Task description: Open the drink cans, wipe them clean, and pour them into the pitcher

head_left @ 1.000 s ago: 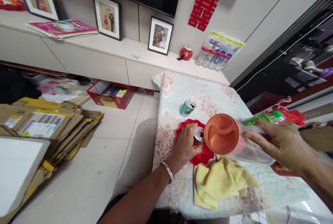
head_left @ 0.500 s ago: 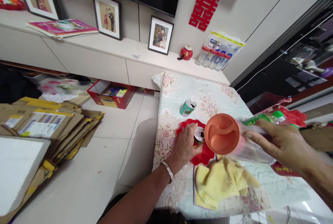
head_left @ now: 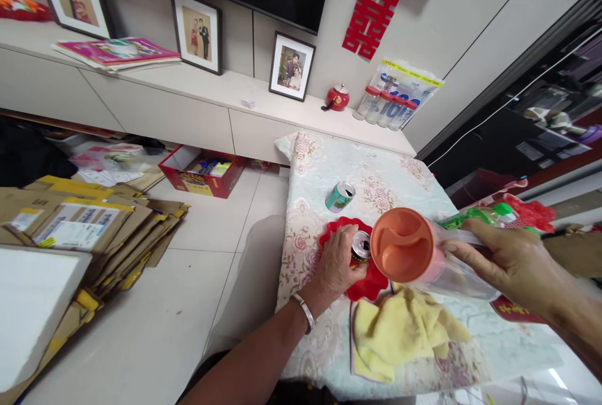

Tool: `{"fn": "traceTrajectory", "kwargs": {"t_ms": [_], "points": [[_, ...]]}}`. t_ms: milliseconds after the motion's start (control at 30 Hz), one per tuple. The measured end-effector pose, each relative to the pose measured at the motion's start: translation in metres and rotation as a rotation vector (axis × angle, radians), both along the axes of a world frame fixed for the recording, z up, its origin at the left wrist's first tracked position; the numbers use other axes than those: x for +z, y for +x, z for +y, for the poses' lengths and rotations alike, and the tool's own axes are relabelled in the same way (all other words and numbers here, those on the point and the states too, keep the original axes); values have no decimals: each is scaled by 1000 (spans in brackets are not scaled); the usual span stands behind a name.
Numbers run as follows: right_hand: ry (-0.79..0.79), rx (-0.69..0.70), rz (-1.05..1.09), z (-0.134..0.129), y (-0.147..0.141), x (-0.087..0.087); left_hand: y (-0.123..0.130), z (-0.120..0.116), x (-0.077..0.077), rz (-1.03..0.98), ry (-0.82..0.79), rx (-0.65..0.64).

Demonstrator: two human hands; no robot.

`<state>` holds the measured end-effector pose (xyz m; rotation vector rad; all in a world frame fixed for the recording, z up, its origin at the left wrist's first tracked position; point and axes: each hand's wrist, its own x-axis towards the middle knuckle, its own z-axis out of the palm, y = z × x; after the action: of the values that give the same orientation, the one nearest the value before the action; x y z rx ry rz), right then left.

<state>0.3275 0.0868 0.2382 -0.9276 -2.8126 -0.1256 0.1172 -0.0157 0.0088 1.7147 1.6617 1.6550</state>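
Observation:
My left hand (head_left: 339, 256) is closed around a drink can (head_left: 361, 247) with an opened top, over a red scalloped dish (head_left: 371, 286). In my right hand (head_left: 512, 261) is the handle of a clear plastic pitcher (head_left: 463, 279), tipped on its side with its orange lid (head_left: 402, 245) facing the can. The lid's edge sits right beside the can's top; whether they touch I cannot tell. No liquid stream is visible. Behind the dish stands a green can (head_left: 340, 197), its top opened. A yellow cloth (head_left: 409, 333) lies crumpled in front of the dish.
A flowered cloth covers the table (head_left: 310, 317). Beyond it, a low cabinet (head_left: 197, 104) bears picture frames, a red pot (head_left: 337, 98) and red-capped jars (head_left: 383, 107). Flattened cardboard (head_left: 89, 223) and a red box (head_left: 202, 173) are on the floor at left. A green-capped bottle (head_left: 498, 212) lies at right.
The whole view has shifted slightly downward. Both hands, the can and the tilted pitcher keep nearly the same places relative to each other.

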Motion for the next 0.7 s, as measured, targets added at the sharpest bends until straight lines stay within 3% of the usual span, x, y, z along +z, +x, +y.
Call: {"fn": "traceTrajectory", "kwargs": {"t_ms": [700], "points": [[20,44,51,-7,-13,9,0,0,-1,2,3,0]]}}
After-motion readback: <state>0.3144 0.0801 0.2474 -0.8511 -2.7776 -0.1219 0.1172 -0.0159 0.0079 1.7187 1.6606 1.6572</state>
